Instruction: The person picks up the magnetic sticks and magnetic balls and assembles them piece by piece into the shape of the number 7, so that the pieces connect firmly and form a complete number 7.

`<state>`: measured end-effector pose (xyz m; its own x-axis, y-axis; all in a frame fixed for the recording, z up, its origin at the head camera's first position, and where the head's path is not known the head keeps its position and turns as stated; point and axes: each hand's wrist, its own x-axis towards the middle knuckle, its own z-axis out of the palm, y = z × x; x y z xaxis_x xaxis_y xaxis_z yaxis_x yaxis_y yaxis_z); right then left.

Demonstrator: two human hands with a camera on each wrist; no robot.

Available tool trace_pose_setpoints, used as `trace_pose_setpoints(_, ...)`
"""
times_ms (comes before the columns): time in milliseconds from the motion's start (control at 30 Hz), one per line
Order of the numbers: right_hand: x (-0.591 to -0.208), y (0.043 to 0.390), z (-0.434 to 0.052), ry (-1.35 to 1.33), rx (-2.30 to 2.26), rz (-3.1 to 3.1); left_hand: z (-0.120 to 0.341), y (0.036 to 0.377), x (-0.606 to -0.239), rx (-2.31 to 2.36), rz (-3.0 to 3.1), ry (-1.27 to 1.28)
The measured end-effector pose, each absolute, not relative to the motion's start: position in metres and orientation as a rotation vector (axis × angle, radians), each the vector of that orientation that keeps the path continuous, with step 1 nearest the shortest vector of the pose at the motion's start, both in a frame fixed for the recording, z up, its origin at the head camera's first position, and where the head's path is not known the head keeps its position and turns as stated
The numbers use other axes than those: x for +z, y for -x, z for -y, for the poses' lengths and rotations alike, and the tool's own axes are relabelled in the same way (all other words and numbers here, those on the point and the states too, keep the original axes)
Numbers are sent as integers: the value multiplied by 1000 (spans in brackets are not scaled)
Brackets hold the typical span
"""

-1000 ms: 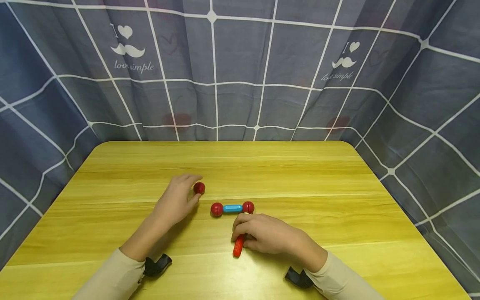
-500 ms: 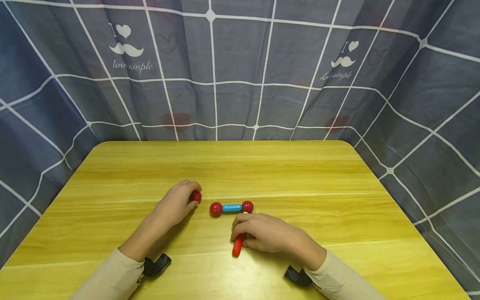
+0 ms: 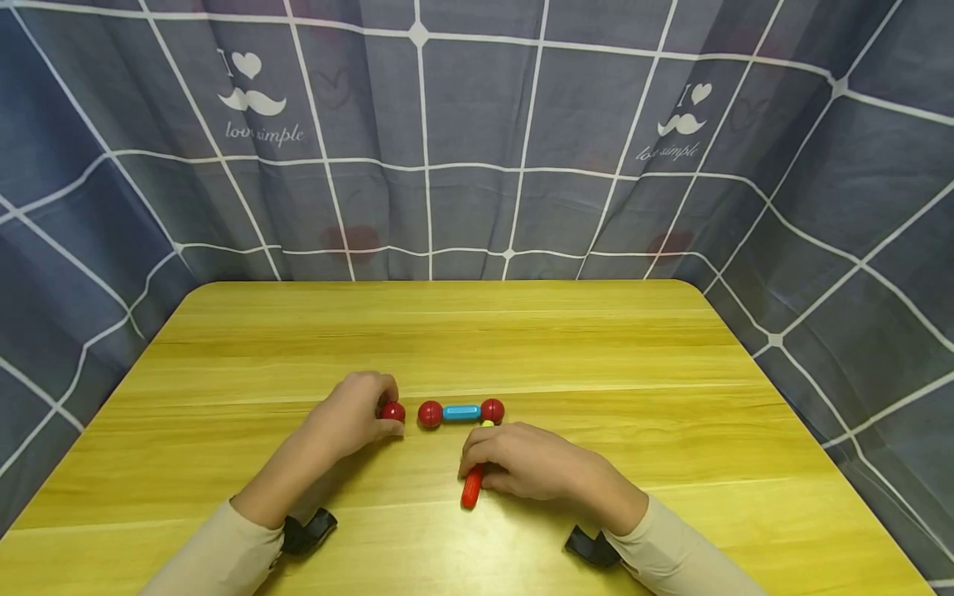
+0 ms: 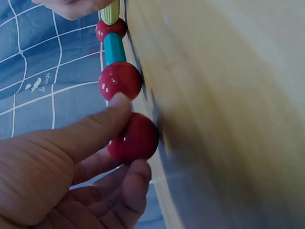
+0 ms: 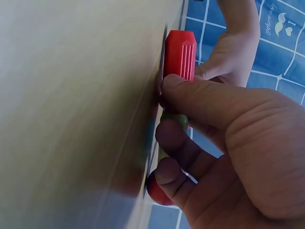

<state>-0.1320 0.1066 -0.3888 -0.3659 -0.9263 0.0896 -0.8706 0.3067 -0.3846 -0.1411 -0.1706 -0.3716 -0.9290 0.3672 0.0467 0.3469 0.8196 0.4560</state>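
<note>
On the yellow wooden table lies a small chain: a red ball, a blue rod and a second red ball. My left hand pinches a loose red ball just left of that chain, a small gap apart. My right hand grips a red rod joined to a yellow-green piece that leads up to the right-hand ball; my fingers hide most of it.
A grey-blue curtain with white grid lines walls the table on three sides. Black straps sit at both wrists. The far half of the table shows bare wood.
My left hand has closed on the loose red ball and carried it right and nearer, down to beside the chain's left ball. The right hand has held still on the red rod.
</note>
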Motion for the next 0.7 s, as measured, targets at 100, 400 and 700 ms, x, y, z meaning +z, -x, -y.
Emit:
trace_pose_setpoints(100, -389, 132, -106, 1683, -567, -2415, 169, 137, -370, 734, -2920, -551)
trace_pose_setpoints(400, -389, 133, -106, 1683, -569, -2412, 155, 122, -364, 716, -2832, -562)
trace_pose_setpoints(700, -391, 136, -107, 1689, -606, -2417, 144, 109, -363, 759, -2807, -555)
